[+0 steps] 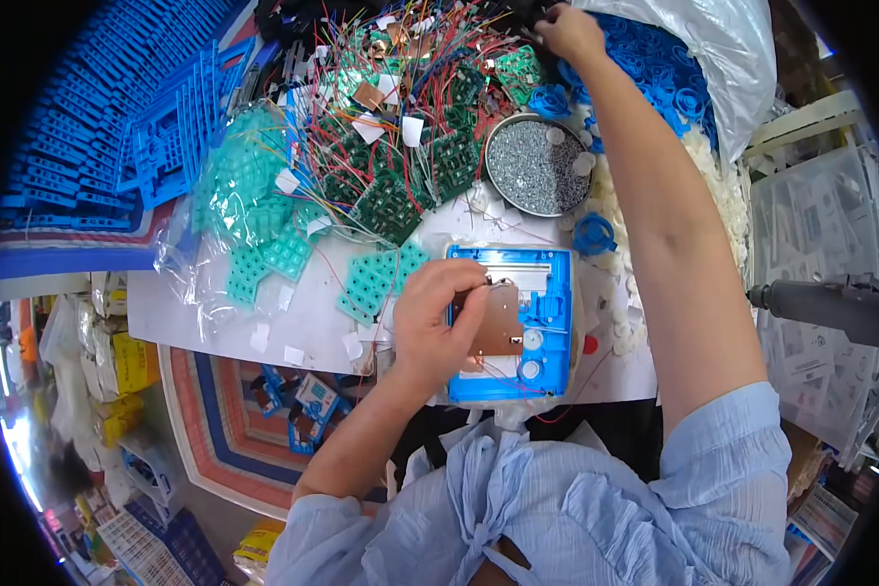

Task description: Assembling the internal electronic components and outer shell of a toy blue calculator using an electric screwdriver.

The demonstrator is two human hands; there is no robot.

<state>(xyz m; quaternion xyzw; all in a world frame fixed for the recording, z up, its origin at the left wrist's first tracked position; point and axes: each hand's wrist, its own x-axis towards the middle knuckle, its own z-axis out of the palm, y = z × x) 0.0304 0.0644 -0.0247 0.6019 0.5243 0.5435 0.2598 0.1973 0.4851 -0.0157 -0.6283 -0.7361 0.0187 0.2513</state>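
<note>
A blue plastic case [559,366] lies open-side up near the table's front edge, with a brown circuit board [498,327] and thin red wires inside. My left hand [430,317] lies over the case's left side. Its thumb and fingers are bent together near the board's upper edge, beside a small metal part; what they pinch is hidden. My right arm stretches to the far side of the table. There my right hand [571,37] has bent fingers closed at some black items [523,18], and I cannot make out what is in them.
Green circuit boards [391,205] with tangled wires heap up beyond the case. A round tin of screws [527,161] stands beside blue plastic rings [645,68] and cream-coloured parts [703,166]. Teal rubber keypads [254,176] lie left, near stacked blue casings [68,127].
</note>
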